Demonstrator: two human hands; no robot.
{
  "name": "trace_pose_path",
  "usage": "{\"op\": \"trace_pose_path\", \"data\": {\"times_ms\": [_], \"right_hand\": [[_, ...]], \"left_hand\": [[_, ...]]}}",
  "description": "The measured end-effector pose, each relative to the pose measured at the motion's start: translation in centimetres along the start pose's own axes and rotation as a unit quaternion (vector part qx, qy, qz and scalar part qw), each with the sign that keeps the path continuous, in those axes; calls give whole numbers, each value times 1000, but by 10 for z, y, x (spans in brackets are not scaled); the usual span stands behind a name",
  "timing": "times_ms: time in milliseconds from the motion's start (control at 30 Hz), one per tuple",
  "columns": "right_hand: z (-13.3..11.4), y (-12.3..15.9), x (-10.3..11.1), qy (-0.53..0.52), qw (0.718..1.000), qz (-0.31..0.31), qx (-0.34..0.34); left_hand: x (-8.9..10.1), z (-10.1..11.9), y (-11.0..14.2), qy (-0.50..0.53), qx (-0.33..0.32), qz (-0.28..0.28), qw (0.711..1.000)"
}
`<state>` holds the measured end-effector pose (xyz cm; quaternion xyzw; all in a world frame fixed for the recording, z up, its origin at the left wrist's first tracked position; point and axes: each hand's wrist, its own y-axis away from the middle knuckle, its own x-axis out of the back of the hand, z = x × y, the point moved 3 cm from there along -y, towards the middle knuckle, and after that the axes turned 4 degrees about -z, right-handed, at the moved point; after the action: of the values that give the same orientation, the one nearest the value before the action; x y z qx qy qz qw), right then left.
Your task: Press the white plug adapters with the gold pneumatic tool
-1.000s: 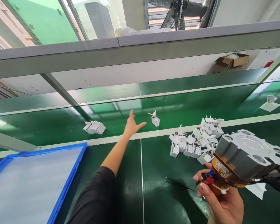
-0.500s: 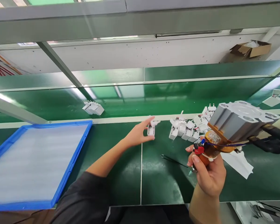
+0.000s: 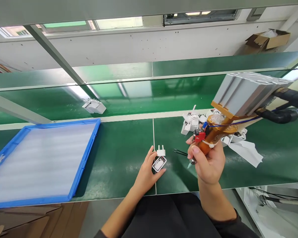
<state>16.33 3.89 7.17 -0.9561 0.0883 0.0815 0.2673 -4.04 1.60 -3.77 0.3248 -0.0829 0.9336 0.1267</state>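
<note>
My left hand (image 3: 147, 172) has thumb and fingers around an open white charger housing (image 3: 159, 164) near the front of the bench. Its two-pin plug cap (image 3: 161, 151) stands off the housing's far end, and parts show inside. In my right hand (image 3: 210, 162) is a glue dispensing gun (image 3: 211, 140) with an orange barrel, a red switch and a big silver cylinder (image 3: 248, 94). Its pale green nozzle (image 3: 189, 165) points down, right of the housing and apart from it. Thin black tweezers (image 3: 180, 152) lie on the bench between the two hands.
Several white charger housings (image 3: 188, 124) are piled behind the gun, partly hidden. White paper (image 3: 247, 152) lies to the right. A blue-rimmed tray (image 3: 83, 165) with a white sheet sits at left. More white pieces (image 3: 93, 106) rest on the green ledge behind. Black hoses (image 3: 278, 115) trail from the cylinder.
My left hand has brought the charger housing nearer the bench's front edge. The gun in my right hand has moved left, closer to the housing. The view has shifted downward.
</note>
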Motion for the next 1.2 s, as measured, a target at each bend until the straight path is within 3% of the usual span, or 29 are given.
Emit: {"op": "trace_pose_path", "data": {"times_ms": [133, 367, 467, 667, 967, 1200], "right_hand": [[-4, 0, -20, -2, 1000, -20, 17], [-8, -3, -46, 17, 999, -24, 16], [-8, -3, -47, 33, 999, -12, 17], [-7, 0, -40, 76, 997, 7, 9], [-9, 1, -39, 77, 997, 4, -1], [-12, 1, -40, 65, 997, -14, 39]], "left_hand": [[-7, -5, 7, -65, 25, 53, 996], [11, 32, -4, -37, -84, -17, 996], [20, 48, -11, -12, -111, -36, 993], [26, 59, -16, -3, -87, -66, 994], [22, 60, -14, -3, -77, -79, 994], [14, 52, -10, 14, -76, -70, 995]]}}
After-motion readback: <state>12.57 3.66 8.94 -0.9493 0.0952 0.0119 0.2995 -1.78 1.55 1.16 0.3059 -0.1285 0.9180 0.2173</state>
